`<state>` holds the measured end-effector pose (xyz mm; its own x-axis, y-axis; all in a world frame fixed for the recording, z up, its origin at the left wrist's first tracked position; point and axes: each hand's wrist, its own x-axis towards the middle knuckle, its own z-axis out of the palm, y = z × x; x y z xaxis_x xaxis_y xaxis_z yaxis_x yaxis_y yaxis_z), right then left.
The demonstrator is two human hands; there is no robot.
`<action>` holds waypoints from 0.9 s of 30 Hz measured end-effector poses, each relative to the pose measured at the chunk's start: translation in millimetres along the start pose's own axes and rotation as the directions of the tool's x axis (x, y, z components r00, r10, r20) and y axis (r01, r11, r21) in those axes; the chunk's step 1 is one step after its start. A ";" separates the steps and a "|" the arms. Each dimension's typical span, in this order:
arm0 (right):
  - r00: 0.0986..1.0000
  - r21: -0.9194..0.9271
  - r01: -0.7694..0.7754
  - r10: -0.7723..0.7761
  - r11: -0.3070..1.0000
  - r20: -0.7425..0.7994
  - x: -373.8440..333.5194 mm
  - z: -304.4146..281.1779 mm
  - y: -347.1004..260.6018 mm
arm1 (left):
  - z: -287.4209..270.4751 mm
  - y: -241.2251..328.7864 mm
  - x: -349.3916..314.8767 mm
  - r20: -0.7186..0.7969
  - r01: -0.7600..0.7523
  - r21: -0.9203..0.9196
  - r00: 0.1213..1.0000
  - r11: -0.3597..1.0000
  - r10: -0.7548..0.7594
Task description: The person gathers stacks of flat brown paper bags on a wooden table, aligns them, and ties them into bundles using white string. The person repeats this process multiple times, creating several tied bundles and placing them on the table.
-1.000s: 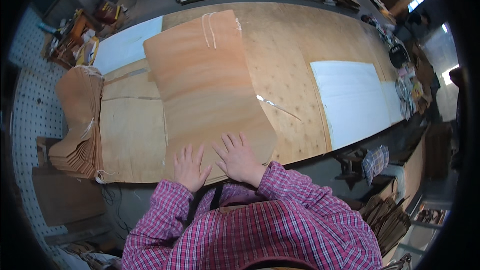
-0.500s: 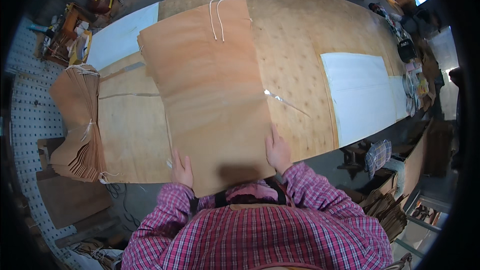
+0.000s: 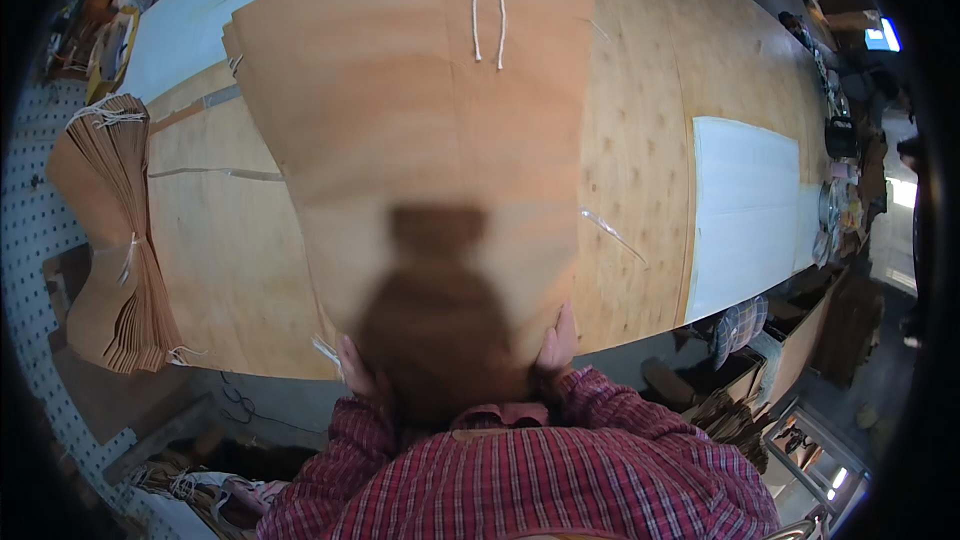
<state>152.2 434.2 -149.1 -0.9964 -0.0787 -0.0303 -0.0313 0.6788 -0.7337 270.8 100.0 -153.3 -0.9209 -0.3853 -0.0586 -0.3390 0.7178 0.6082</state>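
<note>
A large brown paper bag stack [image 3: 380, 120] lies lengthwise before me on the wooden table, its layers showing at the far left corner. White cord [image 3: 477, 10] loops over the far edge, with two loose ends hanging on the paper. At the near end, my left hand [image 3: 360, 368] holds the left edge and my right hand [image 3: 557, 342] holds the right edge. Fingers point up along both sides; the undersides of the hands are hidden. A dark shadow covers the near half of the paper.
On the left of the plywood table [image 3: 225, 270] stands a brown bundle [image 3: 118, 240] tied with white string. White sheets [image 3: 745, 210] lie at the right and far left. A strip of clear tape [image 3: 612, 234] sticks to the wood. Boxes [image 3: 780, 340] stand below the right edge.
The paper stack looks larger and nearer, its far end reaching the top of the view. The shadow on it has grown. Both hands stay at its near side edges.
</note>
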 end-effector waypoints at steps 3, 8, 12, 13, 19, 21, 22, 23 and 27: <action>1.000 -0.002 0.009 -0.009 1.000 0.002 3.0 -5.4 -8.7 | -8.7 16.7 8.7 0.024 0.139 0.086 0.990 0.987 -0.142; 0.927 -0.089 -0.296 0.308 0.951 0.214 10.5 -40.8 -37.7 | -43.1 38.9 16.1 0.154 0.181 -0.068 0.974 0.981 -0.169; 0.903 -0.007 -0.291 0.277 0.957 0.329 51.7 -58.5 -47.7 | -70.2 23.9 74.2 0.447 0.435 -0.173 0.834 0.884 -0.323; 0.897 0.025 -0.284 0.256 0.959 0.361 70.3 -58.0 -46.9 | -77.4 17.4 96.2 0.530 0.536 -0.152 0.753 0.830 -0.390; 0.813 -0.095 -0.413 0.414 0.906 0.410 195.5 -19.6 -40.6 | -40.3 -10.0 254.9 0.394 0.529 0.020 0.776 0.848 -0.493; 0.817 -0.058 -0.400 0.384 0.915 0.429 210.5 -13.0 -43.4 | -18.0 -15.7 276.0 0.322 0.493 -0.110 0.839 0.863 -0.438; 0.805 -0.085 -0.438 0.432 0.895 0.407 210.9 -11.1 -45.4 | -11.5 -19.9 276.4 0.273 0.442 -0.159 0.879 0.883 -0.392; 0.837 -0.058 -0.413 0.404 0.909 0.369 207.3 -8.6 -48.4 | -7.3 -23.8 274.5 0.237 0.424 -0.180 0.895 0.888 -0.379; 0.854 -0.028 -0.482 0.477 0.876 0.209 181.9 3.7 -62.1 | -23.6 -37.1 260.2 0.300 0.492 -0.483 0.870 0.725 -0.391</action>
<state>-26.8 375.0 -111.6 -0.8494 0.1039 -0.5175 0.4509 0.6526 -0.6090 48.3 -40.5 -172.4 -0.7268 -0.4417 -0.5260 -0.6055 0.0506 0.7942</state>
